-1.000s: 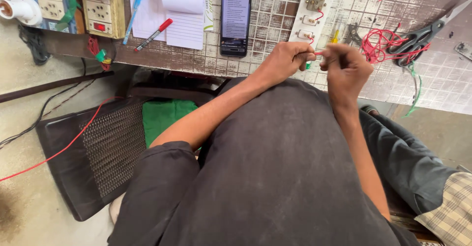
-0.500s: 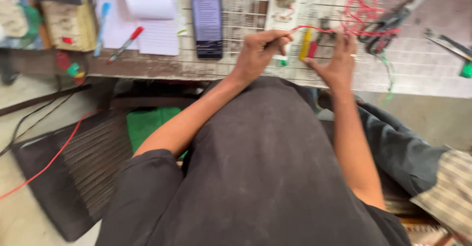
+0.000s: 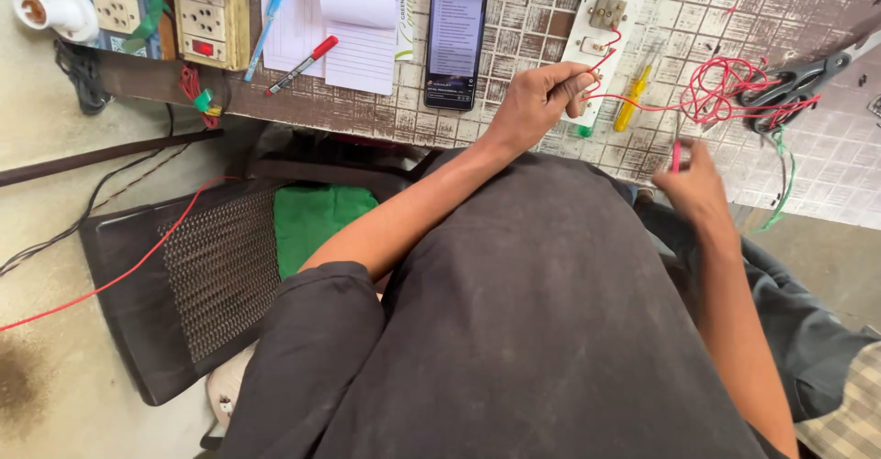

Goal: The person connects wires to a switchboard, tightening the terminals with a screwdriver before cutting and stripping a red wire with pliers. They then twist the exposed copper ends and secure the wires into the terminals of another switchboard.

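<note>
My left hand (image 3: 541, 101) pinches a thin red wire (image 3: 642, 92) just below a small white switch board (image 3: 601, 27) on the tiled worktop (image 3: 532, 18). The wire runs right into a loose red tangle (image 3: 725, 87). My right hand (image 3: 693, 184) is lower and to the right, at the worktop's edge, with its fingers closed on a short red piece (image 3: 677, 154); whether that is wire or a tool handle I cannot tell. A yellow screwdriver (image 3: 633, 101) lies between the two hands.
A phone (image 3: 454, 46), a notebook (image 3: 353, 23), a red pen (image 3: 303, 64) and a blue pen (image 3: 263, 18) lie at the left. A wooden socket box (image 3: 216, 14) and a bulb holder (image 3: 55, 9) stand farther left. Black-handled cutters (image 3: 794, 83) lie at the right. A black chair (image 3: 184, 275) with green cloth stands below.
Both hands were together at the wire. My right hand has since dropped down and right, away from the left, which stays by the switch board.
</note>
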